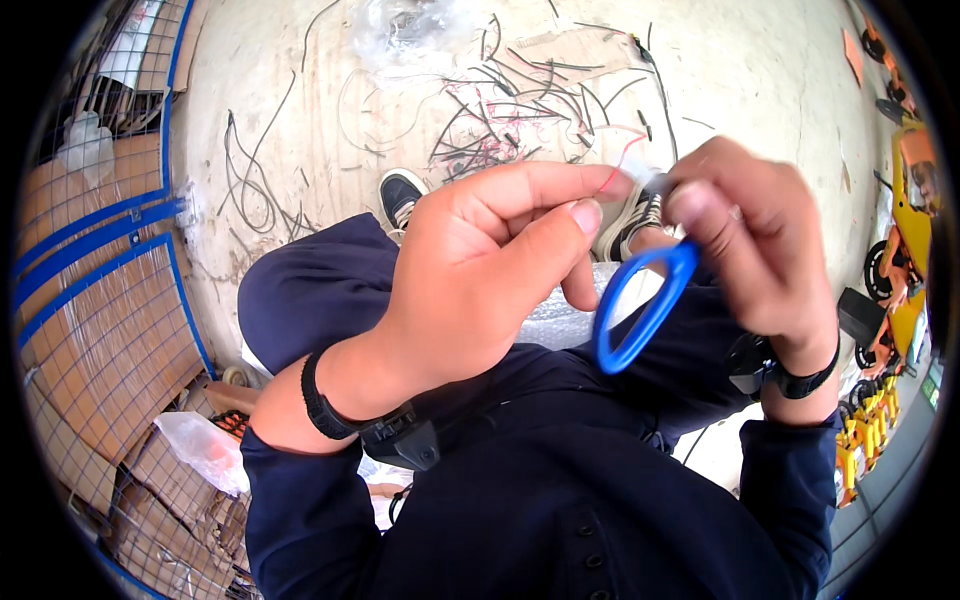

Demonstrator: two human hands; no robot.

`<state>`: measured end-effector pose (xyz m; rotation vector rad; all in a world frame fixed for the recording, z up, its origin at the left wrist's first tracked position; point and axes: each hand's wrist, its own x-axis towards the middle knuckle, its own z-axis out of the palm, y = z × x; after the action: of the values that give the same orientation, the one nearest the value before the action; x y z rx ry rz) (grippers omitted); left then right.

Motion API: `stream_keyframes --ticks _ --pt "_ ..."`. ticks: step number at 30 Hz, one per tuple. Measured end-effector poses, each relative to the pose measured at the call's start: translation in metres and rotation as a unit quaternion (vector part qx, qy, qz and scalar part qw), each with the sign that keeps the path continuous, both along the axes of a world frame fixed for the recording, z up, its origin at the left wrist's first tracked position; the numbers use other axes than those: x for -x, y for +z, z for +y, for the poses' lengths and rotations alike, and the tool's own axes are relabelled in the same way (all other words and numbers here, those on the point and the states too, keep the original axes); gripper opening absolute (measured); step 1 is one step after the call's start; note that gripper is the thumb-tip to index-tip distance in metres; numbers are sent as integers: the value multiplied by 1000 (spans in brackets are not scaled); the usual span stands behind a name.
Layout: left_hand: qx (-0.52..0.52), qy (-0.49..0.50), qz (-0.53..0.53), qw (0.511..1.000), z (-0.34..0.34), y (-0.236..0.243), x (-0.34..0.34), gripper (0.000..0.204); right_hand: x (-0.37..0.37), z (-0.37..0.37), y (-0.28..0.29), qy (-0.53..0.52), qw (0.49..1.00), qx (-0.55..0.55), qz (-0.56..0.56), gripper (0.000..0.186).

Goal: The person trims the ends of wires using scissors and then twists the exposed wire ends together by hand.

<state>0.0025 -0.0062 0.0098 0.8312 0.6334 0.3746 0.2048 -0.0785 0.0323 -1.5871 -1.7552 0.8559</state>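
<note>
A thin red wire (612, 178) is pinched between the thumb and forefinger of my left hand (470, 260). Close beside it, my right hand (765, 240) is closed around scissors (612, 358). Their blue loop handle hangs below the fingers, toward my lap. A short dark part of the tool shows near my left fingertips, but the blades are mostly hidden by the right fingers, which are slightly blurred. Whether the blades touch the wire I cannot tell.
Black and red cable scraps (490, 150) litter the floor beyond my shoes (402, 195). Clear plastic (405, 30) lies at the far side. A blue mesh cage (165, 100) with cardboard stands left. Yellow and orange wheeled items (910, 205) line the right.
</note>
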Motion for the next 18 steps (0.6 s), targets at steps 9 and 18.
stream_keyframes --ticks 9,18 --pt "-18 5 -15 1000 -6 -8 1 26 10 2 -4 48 998 -22 -37 11" --pt "-17 -4 -1 1000 -4 -3 0 25 12 0 -4 30 999 -19 -42 10"
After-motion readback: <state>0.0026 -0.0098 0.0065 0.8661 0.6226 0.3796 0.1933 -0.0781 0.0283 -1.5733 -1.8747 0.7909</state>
